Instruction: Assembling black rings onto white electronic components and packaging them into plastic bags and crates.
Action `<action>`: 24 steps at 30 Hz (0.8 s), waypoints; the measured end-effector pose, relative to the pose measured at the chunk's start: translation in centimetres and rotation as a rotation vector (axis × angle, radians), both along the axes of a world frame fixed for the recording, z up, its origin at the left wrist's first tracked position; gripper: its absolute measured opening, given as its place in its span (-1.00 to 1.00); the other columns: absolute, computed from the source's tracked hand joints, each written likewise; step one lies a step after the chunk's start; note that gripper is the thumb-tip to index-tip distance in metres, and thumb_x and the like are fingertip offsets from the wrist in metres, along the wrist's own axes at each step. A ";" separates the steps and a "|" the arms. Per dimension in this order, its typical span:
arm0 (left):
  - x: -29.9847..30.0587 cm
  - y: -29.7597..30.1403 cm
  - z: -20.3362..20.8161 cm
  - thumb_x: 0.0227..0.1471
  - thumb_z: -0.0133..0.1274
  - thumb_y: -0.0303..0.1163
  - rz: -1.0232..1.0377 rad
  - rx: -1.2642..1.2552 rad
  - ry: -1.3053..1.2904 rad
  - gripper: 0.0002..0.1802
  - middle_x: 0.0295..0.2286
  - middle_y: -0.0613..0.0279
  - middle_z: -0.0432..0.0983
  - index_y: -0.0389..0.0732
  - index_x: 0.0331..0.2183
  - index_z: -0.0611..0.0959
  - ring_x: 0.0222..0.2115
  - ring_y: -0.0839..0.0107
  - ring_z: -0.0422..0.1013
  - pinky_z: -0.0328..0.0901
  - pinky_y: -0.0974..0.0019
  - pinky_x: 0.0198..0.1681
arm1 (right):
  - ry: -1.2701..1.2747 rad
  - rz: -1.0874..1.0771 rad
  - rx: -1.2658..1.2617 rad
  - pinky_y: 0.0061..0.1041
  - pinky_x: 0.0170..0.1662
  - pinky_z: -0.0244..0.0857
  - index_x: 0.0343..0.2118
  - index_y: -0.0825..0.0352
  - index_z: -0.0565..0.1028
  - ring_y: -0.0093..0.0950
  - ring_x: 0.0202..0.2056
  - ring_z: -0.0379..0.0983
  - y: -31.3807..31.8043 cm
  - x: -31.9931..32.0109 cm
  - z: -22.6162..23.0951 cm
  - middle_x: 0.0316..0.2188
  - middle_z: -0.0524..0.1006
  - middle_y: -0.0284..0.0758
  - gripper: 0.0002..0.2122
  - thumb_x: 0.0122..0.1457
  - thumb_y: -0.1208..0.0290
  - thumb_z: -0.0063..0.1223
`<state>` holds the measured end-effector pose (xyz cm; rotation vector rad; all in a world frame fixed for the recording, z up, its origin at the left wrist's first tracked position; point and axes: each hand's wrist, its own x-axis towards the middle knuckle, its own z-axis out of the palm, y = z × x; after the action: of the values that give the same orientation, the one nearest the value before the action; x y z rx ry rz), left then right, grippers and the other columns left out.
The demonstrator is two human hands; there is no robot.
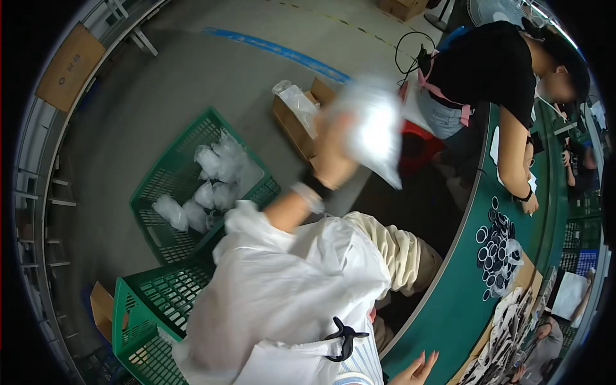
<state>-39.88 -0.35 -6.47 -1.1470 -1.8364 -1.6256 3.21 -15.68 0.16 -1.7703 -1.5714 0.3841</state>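
Observation:
My left hand [332, 151], blurred by motion, is raised over the floor with a dark band at its wrist. It grips a whitish translucent plastic bag [375, 128], which is smeared and looks bulky; its contents cannot be made out. My right hand [416, 372] shows only in part at the lower edge, beside the green table [430, 327]. Its fingers stretch out with nothing seen in them. Left of my lap, a green plastic basket [157, 186] holds several filled clear bags [221, 160].
A second green basket [138, 321] stands nearer me. Beyond my left hand are an open cardboard box [289, 125] and a red stool [420, 147]. Black rings [497, 250] and a pile of flat pieces [497, 340] lie on the table. A co-worker [481, 70] leans over its far end.

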 end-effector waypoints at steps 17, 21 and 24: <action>-20.9 -0.1 -18.9 -0.01 0.09 -0.17 0.046 -0.883 -0.419 -0.45 -0.24 -0.05 0.51 -0.24 -0.02 0.43 -0.22 0.17 0.45 0.30 0.28 -0.09 | -0.221 0.270 -0.419 -0.33 -0.03 0.27 0.03 0.40 0.33 -0.10 -0.01 0.36 -1.1 1.7 1.4 0.02 0.35 0.02 -0.51 -0.02 0.52 0.15; -3.8 12.6 0.3 0.12 -0.09 -0.44 -0.764 -0.282 -0.412 -0.68 -0.28 0.16 0.52 -0.28 -0.06 0.46 -0.34 0.48 0.44 0.31 0.44 -0.21 | -0.139 0.117 -0.254 -0.39 -0.07 0.31 0.02 0.40 0.33 -0.28 -0.08 0.45 -1.7 1.7 3.7 -0.10 0.47 -0.07 -0.50 -0.04 0.49 0.17; 6.9 12.1 12.0 0.12 -0.13 -0.52 -1.063 -0.014 -0.238 -0.71 -0.34 0.17 0.52 -0.31 -0.09 0.47 -0.44 0.53 0.39 0.29 0.47 -0.28 | 0.031 0.030 -0.078 -0.40 -0.11 0.33 0.06 0.39 0.29 -0.33 -0.15 0.49 -2.0 1.2 6.5 -0.14 0.50 -0.09 -0.47 -0.04 0.53 0.15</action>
<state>-33.00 11.79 5.56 -2.2389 -1.3847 -2.3420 4.39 -17.72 6.67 -1.7931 -1.5817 0.4908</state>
